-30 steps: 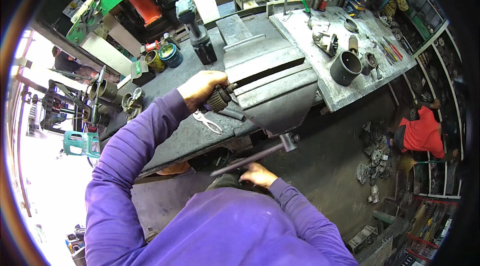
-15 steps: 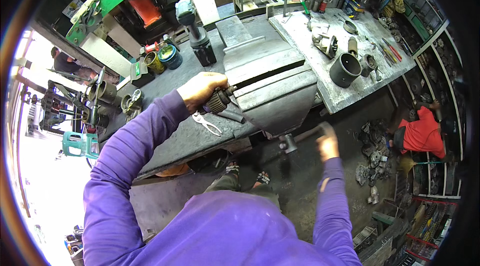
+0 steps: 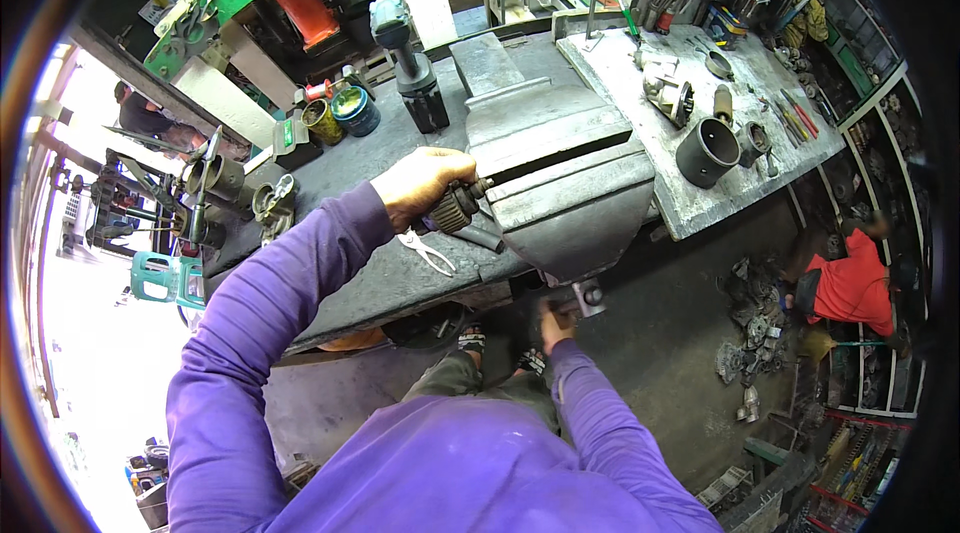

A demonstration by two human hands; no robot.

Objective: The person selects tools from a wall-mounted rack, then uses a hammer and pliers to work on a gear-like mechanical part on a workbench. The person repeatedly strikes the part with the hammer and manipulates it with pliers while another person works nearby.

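Observation:
My left hand (image 3: 420, 183) is closed on a dark ridged, gear-like metal part (image 3: 455, 208) at the left end of the jaws of a big grey vise (image 3: 570, 228). White-handled pliers (image 3: 428, 253) and a short dark bar (image 3: 483, 236) lie on the bench just below that part. My right hand (image 3: 557, 323) is low, below the vise, closed on its handle beside the round screw head (image 3: 590, 297); the handle itself is mostly hidden.
A cordless power tool (image 3: 420, 93) stands behind the vise, paint cans (image 3: 352, 111) left of it. A pale board (image 3: 680, 218) on the right holds cylinders and tools. One person in red (image 3: 850, 288) is low at right, another (image 3: 145, 118) far left. Metal parts (image 3: 750, 333) lie on the floor.
My right hand swung out to the right with the vise handle, then came back left under the screw head. My left hand keeps its grip; the bench has shifted slightly rightward in view.

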